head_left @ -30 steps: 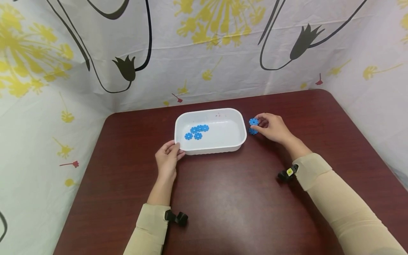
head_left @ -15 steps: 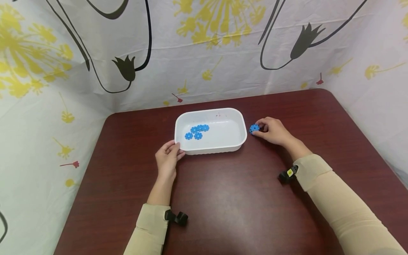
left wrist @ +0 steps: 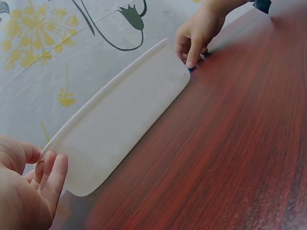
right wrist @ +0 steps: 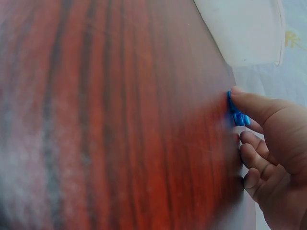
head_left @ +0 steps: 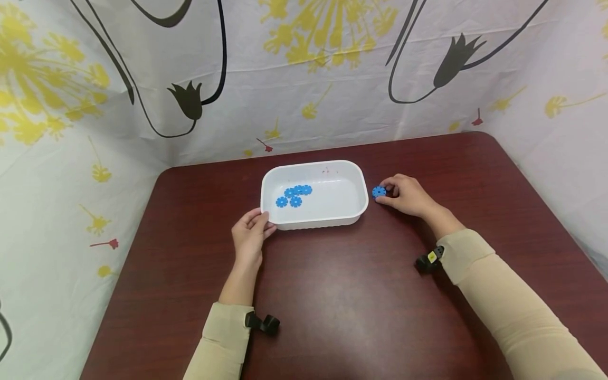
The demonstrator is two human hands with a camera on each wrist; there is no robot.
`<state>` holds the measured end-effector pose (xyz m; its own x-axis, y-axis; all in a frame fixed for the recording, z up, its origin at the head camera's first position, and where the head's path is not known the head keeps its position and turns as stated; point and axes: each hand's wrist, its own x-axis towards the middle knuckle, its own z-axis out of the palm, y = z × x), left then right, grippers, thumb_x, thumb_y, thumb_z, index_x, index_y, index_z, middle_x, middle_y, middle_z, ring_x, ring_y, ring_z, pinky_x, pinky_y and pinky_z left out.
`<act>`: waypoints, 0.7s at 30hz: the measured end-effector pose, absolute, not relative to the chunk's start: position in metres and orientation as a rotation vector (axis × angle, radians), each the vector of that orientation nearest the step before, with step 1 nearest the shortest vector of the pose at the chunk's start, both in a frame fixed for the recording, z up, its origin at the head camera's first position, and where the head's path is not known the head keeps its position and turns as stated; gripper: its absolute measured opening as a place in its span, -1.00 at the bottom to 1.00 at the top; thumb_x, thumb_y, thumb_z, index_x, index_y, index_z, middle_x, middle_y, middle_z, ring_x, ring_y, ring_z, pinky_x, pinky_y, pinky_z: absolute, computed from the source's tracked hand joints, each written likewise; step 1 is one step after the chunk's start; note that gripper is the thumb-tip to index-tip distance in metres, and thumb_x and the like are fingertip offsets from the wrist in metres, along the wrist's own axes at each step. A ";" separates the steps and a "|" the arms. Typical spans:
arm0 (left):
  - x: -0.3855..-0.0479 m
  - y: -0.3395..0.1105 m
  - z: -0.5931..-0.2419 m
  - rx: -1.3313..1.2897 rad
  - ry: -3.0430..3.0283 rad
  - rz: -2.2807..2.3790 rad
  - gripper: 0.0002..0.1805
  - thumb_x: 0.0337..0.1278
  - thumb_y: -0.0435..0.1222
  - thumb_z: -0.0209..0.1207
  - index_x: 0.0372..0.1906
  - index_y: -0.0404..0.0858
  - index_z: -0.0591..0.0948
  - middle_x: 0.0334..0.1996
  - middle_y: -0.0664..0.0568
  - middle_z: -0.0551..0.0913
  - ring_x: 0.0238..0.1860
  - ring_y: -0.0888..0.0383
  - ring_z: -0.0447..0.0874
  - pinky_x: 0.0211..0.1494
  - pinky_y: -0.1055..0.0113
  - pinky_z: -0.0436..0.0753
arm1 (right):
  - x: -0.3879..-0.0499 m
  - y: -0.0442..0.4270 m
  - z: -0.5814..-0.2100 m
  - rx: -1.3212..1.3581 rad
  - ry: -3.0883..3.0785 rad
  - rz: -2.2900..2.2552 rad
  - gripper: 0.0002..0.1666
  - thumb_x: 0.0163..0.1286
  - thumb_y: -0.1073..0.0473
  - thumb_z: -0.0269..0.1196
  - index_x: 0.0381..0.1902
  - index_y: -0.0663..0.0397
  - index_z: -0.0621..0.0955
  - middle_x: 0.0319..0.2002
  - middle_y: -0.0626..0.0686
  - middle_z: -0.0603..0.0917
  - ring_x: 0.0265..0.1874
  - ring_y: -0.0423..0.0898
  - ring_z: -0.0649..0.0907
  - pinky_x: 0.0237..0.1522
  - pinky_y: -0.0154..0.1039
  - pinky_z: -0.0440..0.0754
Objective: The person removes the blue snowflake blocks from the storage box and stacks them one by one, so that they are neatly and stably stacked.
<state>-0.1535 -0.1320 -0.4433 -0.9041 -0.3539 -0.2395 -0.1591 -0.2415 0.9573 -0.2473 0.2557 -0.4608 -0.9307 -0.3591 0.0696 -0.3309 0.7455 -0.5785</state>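
A white plastic tray (head_left: pixel 328 203) stands on the table with several blue notched discs (head_left: pixel 296 201) lying at its left side. My left hand (head_left: pixel 248 237) grips the tray's near left corner, thumb over the rim and fingers against the outer wall, as the left wrist view also shows (left wrist: pixel 33 182). Just right of the tray, my right hand (head_left: pixel 406 196) pinches a blue notched disc (head_left: pixel 379 192) between thumb and fingers at the table surface. In the right wrist view more blue (right wrist: pixel 238 117) shows beneath the thumb; how many discs are there I cannot tell.
The dark red wooden table (head_left: pixel 328 295) runs beneath both arms. A patterned white cloth (head_left: pixel 342 116) hangs behind the table and at its sides. Black wrist cameras (head_left: pixel 269 325) sit on both sleeves.
My right hand has come down towards me with its disc, onto the spot where another blue disc lay visible below it. The left hand and the tray have stayed put.
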 end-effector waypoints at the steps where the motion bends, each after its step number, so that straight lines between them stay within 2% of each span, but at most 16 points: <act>1: -0.154 -0.132 -0.443 0.632 -1.850 -2.293 -0.69 0.30 -0.43 0.27 0.09 -0.45 0.61 -0.31 -0.12 0.60 -0.44 0.20 0.71 -0.15 0.25 0.83 | -0.247 0.255 -0.461 -0.573 2.890 -0.946 -0.52 0.34 0.11 0.43 0.08 0.32 0.62 -0.13 0.22 0.58 -0.27 0.05 0.55 -0.21 -0.05 0.58; 10: -0.153 -0.134 -0.443 0.625 -1.846 -2.296 -0.68 0.31 -0.43 0.26 0.11 -0.46 0.60 -0.29 -0.15 0.60 -0.44 0.19 0.71 -0.19 0.26 0.83 | -0.251 0.252 -0.458 -0.579 2.925 -1.054 -0.52 0.36 0.07 0.41 0.08 0.28 0.61 -0.17 0.18 0.60 -0.28 0.05 0.60 -0.21 -0.06 0.60; 17: -0.153 -0.133 -0.443 0.625 -1.846 -2.293 -0.68 0.30 -0.44 0.27 0.10 -0.46 0.61 -0.29 -0.15 0.60 -0.44 0.18 0.71 -0.20 0.26 0.83 | -0.256 0.233 -0.437 -0.451 2.972 -1.300 -0.57 0.39 0.06 0.38 0.06 0.25 0.63 -0.23 0.12 0.66 -0.27 -0.01 0.62 -0.29 -0.36 0.55; 21: -0.153 -0.132 -0.442 0.628 -1.846 -2.295 -0.69 0.30 -0.44 0.27 0.10 -0.45 0.61 -0.25 -0.22 0.61 -0.44 0.18 0.71 -0.20 0.27 0.83 | -0.259 0.218 -0.424 -0.431 2.938 -1.432 -0.56 0.41 0.04 0.37 0.09 0.22 0.63 -0.21 0.11 0.69 -0.27 -0.02 0.63 -0.27 -0.43 0.56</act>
